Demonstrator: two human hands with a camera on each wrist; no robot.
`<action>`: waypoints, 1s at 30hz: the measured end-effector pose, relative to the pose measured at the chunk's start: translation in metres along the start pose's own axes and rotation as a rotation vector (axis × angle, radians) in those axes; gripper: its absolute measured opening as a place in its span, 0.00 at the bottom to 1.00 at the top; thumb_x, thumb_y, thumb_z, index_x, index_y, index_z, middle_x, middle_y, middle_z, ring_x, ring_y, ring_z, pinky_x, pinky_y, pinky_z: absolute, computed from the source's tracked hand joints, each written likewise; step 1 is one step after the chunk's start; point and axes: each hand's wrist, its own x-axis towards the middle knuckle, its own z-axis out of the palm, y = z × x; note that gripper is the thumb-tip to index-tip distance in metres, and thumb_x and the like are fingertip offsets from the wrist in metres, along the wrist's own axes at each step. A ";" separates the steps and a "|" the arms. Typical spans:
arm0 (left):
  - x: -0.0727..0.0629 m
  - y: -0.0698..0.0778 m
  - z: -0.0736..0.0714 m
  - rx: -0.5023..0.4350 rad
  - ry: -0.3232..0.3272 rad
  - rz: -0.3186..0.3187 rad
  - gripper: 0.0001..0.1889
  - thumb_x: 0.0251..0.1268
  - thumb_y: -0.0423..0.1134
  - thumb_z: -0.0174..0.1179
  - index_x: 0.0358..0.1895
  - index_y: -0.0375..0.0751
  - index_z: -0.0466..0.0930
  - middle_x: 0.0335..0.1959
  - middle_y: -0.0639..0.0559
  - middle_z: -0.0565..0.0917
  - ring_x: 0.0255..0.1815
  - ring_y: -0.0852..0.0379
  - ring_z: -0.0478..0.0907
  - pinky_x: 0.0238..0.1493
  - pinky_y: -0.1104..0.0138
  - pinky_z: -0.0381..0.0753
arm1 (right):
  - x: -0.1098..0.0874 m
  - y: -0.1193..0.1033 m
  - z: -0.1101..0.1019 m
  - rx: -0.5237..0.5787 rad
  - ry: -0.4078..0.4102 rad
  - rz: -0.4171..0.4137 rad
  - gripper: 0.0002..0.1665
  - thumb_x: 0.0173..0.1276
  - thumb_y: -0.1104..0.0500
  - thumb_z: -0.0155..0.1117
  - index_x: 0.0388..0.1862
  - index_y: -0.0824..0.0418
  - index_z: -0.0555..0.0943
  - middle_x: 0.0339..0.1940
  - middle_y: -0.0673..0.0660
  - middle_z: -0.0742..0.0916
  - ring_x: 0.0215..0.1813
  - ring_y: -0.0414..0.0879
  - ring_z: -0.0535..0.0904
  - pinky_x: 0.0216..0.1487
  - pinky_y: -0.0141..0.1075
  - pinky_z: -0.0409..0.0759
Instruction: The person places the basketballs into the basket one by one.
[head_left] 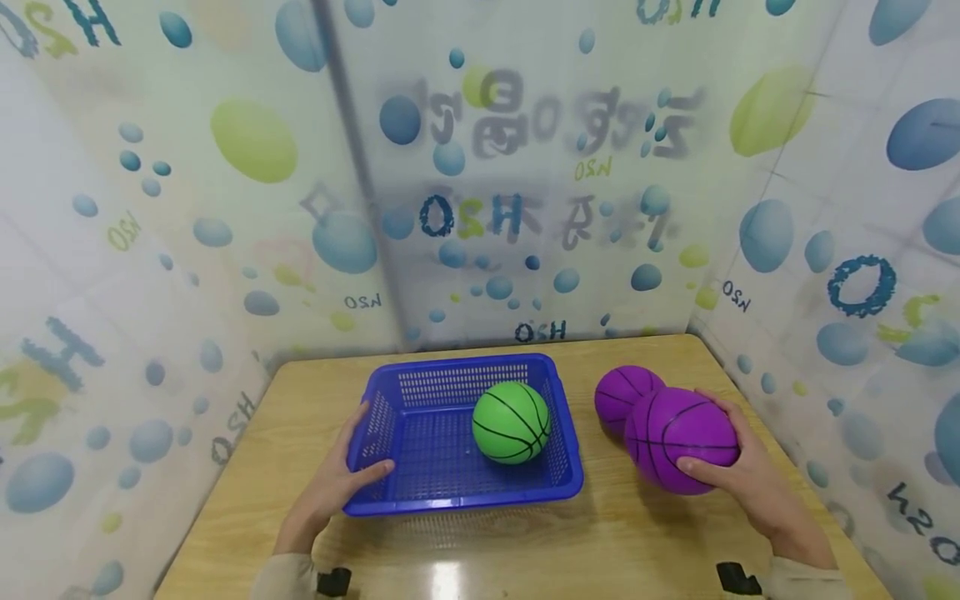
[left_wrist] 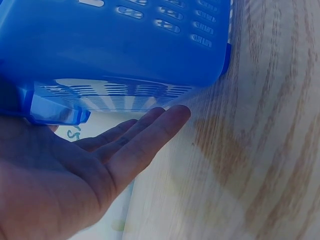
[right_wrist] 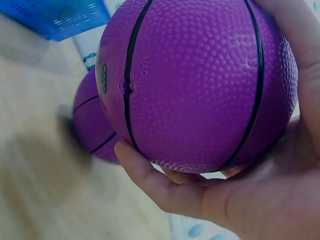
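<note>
A blue plastic basket point(head_left: 457, 502) with slotted walls stands on the table, holding a green toy basketball point(head_left: 512, 422) in its right part. My left hand point(head_left: 336, 479) grips the basket's left end, thumb over the rim and fingers along the outer wall. In the left wrist view, fingers point(left_wrist: 145, 135) stretch beneath the basket's overhanging rim point(left_wrist: 55, 110); the thumb is mostly hidden. To the right of the basket, my right hand point(head_left: 757, 483) holds a purple toy basketball point(right_wrist: 200, 85), with the fingers and thumb spread around it. A second purple ball point(head_left: 622, 396) sits just behind, partly covered by the held one.
The wooden table point(head_left: 247, 467) ends at patterned curtains on the left, back and right. One curtain point(head_left: 525, 167) hangs close behind the table's far edge. Right of the purple balls, the side curtain point(head_left: 862, 375) runs close along the table.
</note>
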 end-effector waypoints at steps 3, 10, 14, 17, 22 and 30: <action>0.001 0.001 0.000 -0.001 0.001 0.005 0.59 0.71 0.44 0.76 0.94 0.63 0.41 0.94 0.37 0.40 0.91 0.22 0.39 0.82 0.21 0.43 | 0.006 -0.011 -0.002 0.001 -0.003 -0.045 0.59 0.73 0.67 0.76 0.91 0.37 0.57 0.81 0.57 0.65 0.63 0.39 0.82 0.53 0.38 0.90; 0.001 0.003 -0.002 0.026 -0.004 -0.008 0.59 0.72 0.47 0.76 0.94 0.64 0.40 0.94 0.38 0.39 0.91 0.22 0.38 0.82 0.21 0.44 | 0.020 -0.032 0.005 -0.029 -0.021 -0.070 0.58 0.74 0.64 0.77 0.92 0.36 0.56 0.82 0.61 0.65 0.65 0.43 0.81 0.54 0.39 0.90; 0.000 0.003 -0.002 0.030 -0.005 -0.016 0.59 0.72 0.46 0.76 0.94 0.64 0.40 0.94 0.38 0.39 0.91 0.22 0.38 0.82 0.21 0.44 | 0.027 -0.039 0.015 0.000 -0.041 -0.059 0.58 0.74 0.63 0.77 0.92 0.35 0.56 0.83 0.63 0.64 0.69 0.53 0.78 0.57 0.38 0.89; 0.000 0.002 -0.002 0.036 -0.008 -0.025 0.59 0.72 0.47 0.76 0.94 0.65 0.39 0.94 0.38 0.39 0.91 0.22 0.38 0.82 0.21 0.44 | 0.032 -0.043 0.023 0.011 -0.047 -0.059 0.58 0.74 0.61 0.77 0.92 0.35 0.56 0.84 0.65 0.64 0.72 0.61 0.74 0.58 0.36 0.88; -0.001 0.002 -0.002 0.047 -0.013 -0.042 0.60 0.73 0.48 0.75 0.94 0.67 0.38 0.95 0.38 0.38 0.91 0.22 0.38 0.82 0.21 0.45 | 0.041 -0.053 0.032 0.023 -0.052 -0.072 0.59 0.74 0.61 0.78 0.92 0.37 0.55 0.85 0.65 0.64 0.76 0.69 0.71 0.59 0.36 0.87; -0.001 0.001 -0.001 0.042 -0.009 -0.044 0.60 0.73 0.48 0.75 0.94 0.67 0.38 0.95 0.38 0.38 0.91 0.22 0.38 0.82 0.21 0.45 | 0.058 -0.067 0.042 0.012 -0.066 -0.068 0.60 0.73 0.57 0.79 0.92 0.34 0.54 0.85 0.67 0.65 0.77 0.72 0.72 0.65 0.56 0.83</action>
